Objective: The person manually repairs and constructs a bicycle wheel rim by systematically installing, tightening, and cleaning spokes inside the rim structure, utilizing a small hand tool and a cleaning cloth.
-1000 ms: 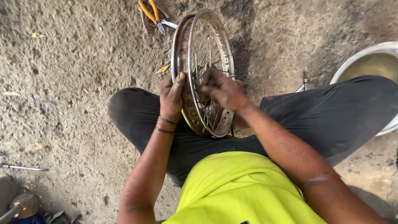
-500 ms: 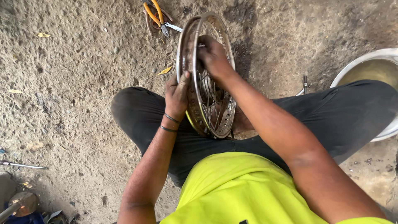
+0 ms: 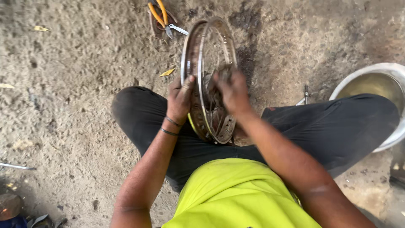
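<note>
I am seeing the round spoked metal wheel rim [image 3: 207,80] standing upright between the knees; the left hand [image 3: 181,99] is gripping its edge, fingers curled; the right hand [image 3: 233,92] is pressing spread fingers on the spokes; orange-handled pliers [image 3: 162,16] are lying beyond the rim.

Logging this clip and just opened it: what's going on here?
A person sits on rough ground with a spoked metal wheel rim standing upright between their legs. The left hand grips the rim's edge, while the right hand reaches in among the spokes near the hub. Orange-handled pliers lie on the ground beyond the rim, and a metal basin sits to the right.
</note>
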The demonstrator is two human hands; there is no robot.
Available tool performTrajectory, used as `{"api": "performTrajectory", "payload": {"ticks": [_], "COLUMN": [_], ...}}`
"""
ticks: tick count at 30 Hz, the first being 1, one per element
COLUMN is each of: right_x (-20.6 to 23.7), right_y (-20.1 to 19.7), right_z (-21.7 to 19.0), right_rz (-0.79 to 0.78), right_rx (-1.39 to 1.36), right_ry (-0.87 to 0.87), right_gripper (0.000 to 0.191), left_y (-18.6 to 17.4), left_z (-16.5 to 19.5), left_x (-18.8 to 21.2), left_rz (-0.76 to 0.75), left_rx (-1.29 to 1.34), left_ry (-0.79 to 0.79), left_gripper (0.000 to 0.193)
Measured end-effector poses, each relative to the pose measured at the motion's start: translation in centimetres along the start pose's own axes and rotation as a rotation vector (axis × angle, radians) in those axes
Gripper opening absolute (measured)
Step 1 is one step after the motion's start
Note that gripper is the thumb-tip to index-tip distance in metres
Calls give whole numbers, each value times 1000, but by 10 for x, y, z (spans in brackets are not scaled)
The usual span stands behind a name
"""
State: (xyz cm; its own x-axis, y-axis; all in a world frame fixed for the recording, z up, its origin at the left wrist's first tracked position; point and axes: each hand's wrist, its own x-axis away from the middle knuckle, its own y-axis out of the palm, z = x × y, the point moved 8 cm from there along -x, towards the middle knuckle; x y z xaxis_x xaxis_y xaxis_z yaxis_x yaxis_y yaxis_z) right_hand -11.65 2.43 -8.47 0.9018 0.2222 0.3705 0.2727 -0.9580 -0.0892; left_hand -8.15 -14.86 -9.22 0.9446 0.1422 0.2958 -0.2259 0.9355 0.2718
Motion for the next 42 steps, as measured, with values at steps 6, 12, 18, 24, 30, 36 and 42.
{"api": "performTrajectory", "payload": {"ticks": [6, 12, 18, 24, 30, 36, 42], "right_x": [-88, 13, 3, -80, 5, 6, -83], "right_y": [18, 7, 11, 24, 5, 16, 26], "right_z": [-18, -6, -8, -27, -3, 6, -16], "right_rz": [-77, -127, -152, -57, -141, -138, -41], "right_rx": [70, -48, -222, 11, -100, -235, 70], "right_ry": [-252, -44, -110, -238, -59, 10, -146], "right_gripper": [29, 19, 19, 24, 12, 15, 28], "left_y": [-3, -3, 0, -3, -7, -4, -6], "left_z": [1, -4, -3, 0, 1, -3, -9], "left_x": [0, 2, 0, 1, 3, 0, 0], "left_rz": [-25, -37, -59, -23, -17, -48, 11], "left_rx": [-124, 51, 80, -84, -107, -27, -75], "left_ry": [41, 34, 32, 61, 106, 61, 49], "left_gripper": [32, 27, 26, 34, 35, 31, 34]}}
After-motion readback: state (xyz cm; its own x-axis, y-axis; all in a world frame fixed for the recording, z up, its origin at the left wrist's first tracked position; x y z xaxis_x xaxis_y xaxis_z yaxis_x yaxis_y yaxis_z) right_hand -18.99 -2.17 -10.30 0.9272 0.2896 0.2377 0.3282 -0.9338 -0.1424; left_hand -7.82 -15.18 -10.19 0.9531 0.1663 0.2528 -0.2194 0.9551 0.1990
